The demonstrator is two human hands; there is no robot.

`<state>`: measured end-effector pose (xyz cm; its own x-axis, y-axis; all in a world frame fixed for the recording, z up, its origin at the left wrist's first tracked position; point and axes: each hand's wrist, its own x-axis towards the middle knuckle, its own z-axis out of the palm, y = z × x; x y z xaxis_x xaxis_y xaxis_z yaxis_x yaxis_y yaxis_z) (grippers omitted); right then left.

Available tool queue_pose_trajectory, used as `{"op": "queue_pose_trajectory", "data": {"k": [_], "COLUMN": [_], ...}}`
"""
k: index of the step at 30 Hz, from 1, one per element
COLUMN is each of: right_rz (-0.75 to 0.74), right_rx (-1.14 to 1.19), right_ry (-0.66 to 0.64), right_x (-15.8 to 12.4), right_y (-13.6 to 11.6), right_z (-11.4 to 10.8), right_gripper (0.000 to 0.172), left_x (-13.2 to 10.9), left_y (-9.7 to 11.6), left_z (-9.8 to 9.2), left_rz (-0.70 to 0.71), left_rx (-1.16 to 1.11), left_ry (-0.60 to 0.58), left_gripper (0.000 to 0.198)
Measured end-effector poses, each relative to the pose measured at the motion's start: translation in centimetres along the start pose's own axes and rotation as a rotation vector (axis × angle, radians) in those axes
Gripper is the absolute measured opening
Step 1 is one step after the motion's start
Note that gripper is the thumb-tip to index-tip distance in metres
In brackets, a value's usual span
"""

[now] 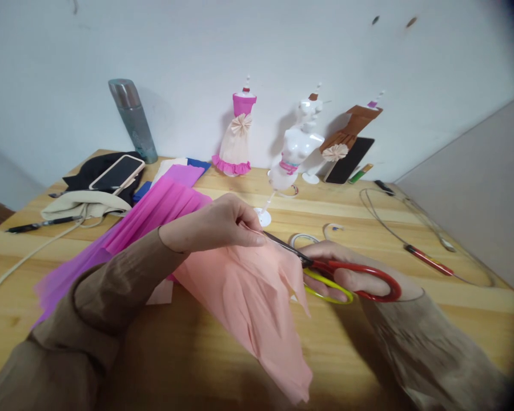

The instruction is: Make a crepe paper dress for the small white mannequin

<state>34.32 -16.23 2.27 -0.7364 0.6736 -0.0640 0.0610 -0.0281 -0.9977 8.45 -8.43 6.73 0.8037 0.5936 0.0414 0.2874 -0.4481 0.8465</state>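
My left hand [227, 225] pinches the upper edge of a peach sheet of thin crepe-like paper or cloth [248, 297], which hangs down in folds over the table's front. In my right hand [332, 265] is a pair of scissors [368, 275] with one red and one yellow handle loop. The dark blades point left at the sheet's top edge, close to my left fingertips. How far apart the blades are is hard to see. Bright pink and purple sheets [167, 202] lie under and beside my left forearm.
Small dress forms stand at the back: one in a pink and cream dress [236, 140], white ones [297, 145], one in brown [351, 128]. A bottle [133, 120], phone [117, 172] and pen [43, 224] are left. A red-handled tool with a cord [428, 260] lies right.
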Motion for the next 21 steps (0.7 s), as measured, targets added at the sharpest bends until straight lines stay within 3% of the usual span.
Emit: {"op": "queue_pose_trajectory", "data": {"k": [16, 21], "right_rz": [0.078, -0.095], "right_rx": [-0.03, 0.002], "right_ry": [0.021, -0.06], "right_x": [0.24, 0.4], "right_y": [0.22, 0.55], "right_z": [-0.28, 0.02], "right_gripper": [0.059, 0.052], "left_x": [-0.08, -0.13], "left_y": [0.05, 0.18], "left_z": [-0.15, -0.18], "left_rz": [-0.02, -0.024], "left_rx": [-0.008, -0.016], "left_ry": [0.018, 0.007], "left_gripper": [0.012, 0.012]}}
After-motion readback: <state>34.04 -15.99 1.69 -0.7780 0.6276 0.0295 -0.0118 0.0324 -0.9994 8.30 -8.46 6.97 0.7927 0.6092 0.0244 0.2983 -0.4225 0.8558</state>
